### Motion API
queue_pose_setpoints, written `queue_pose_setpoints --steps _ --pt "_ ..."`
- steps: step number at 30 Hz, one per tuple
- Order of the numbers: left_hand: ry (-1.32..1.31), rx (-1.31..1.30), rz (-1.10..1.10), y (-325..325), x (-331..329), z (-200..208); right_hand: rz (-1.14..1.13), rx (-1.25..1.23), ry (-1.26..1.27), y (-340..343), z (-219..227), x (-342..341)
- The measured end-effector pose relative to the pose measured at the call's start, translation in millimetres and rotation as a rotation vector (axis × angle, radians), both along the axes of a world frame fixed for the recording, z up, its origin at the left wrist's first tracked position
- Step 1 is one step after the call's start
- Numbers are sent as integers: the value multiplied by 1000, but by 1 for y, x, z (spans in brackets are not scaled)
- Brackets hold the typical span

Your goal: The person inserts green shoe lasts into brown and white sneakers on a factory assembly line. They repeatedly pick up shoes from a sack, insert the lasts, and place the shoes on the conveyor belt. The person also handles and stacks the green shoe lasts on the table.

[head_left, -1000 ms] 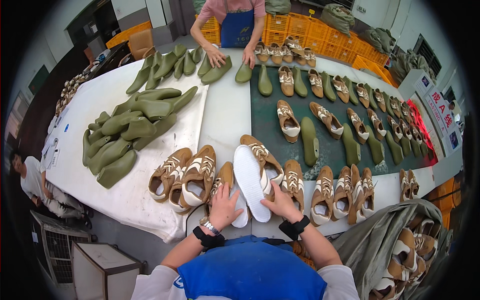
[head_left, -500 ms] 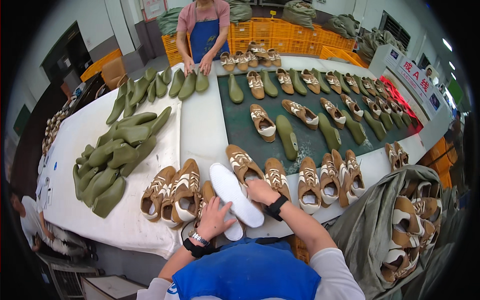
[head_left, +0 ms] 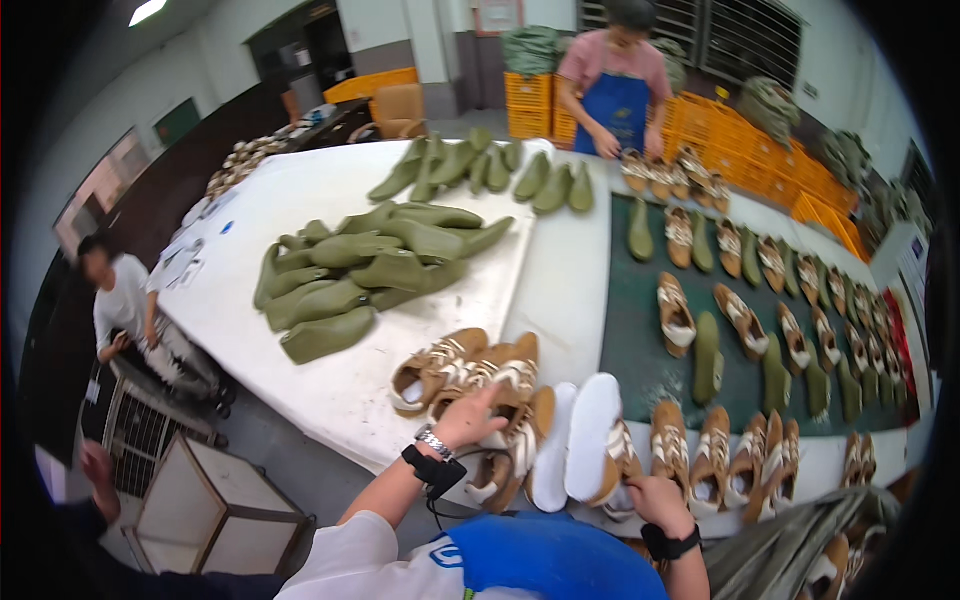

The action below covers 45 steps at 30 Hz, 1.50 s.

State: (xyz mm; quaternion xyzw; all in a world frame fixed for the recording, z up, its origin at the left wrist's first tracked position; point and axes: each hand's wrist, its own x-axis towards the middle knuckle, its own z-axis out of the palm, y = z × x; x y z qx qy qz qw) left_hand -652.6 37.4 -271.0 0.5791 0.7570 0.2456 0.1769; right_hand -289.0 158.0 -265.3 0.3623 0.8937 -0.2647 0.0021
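Observation:
My left hand point(head_left: 468, 418) reaches over a cluster of brown-and-white lace-up sneakers point(head_left: 440, 368) at the table's near edge. Its index finger and thumb are apart, touching or just above a sneaker; contact is unclear. To its right, two white shoe soles point(head_left: 594, 430) face up side by side, brown uppers showing at their edges. My right hand point(head_left: 660, 500) is closed at the heel end of a brown sneaker point(head_left: 622, 455) beside the soles; its fingertips are partly hidden. A row of upright sneakers point(head_left: 712, 455) continues rightward.
Green shoe lasts point(head_left: 390, 250) lie piled on the white tabletop point(head_left: 320, 190). Sneakers and lasts stand in rows on a dark green mat point(head_left: 645, 375). A co-worker point(head_left: 615, 85) stands at the far side; another person point(head_left: 130, 300) sits left. A sack point(head_left: 800, 535) of shoes is at lower right.
The view has swung left. My left hand has left the white sole and moved to the sneakers on the left. The soles now lie side by side. The co-worker's hands moved from lasts to sneakers.

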Motion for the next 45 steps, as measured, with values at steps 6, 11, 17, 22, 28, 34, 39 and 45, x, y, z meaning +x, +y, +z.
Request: queue_pose_setpoints --steps 6,11,17,22,28,34,39,45 --pt "130 140 151 24 -110 30 -132 73 388 11 29 -37" --pt "714 157 534 80 -227 33 -49 47 205 1 16 -56" --pt "721 -87 486 111 -274 -13 -205 53 261 -12 3 -49" --pt "847 24 405 103 -272 -19 -326 37 369 -23 -15 -46" --pt "715 404 164 86 -228 51 -496 -101 454 -33 -52 -40" --pt "175 728 71 137 -119 124 -555 -423 721 -37 -67 -45" --pt "214 684 -298 249 -16 108 -495 -752 985 -33 -41 -16" --pt "464 627 -586 358 78 9 -506 -836 861 -45 -20 27"
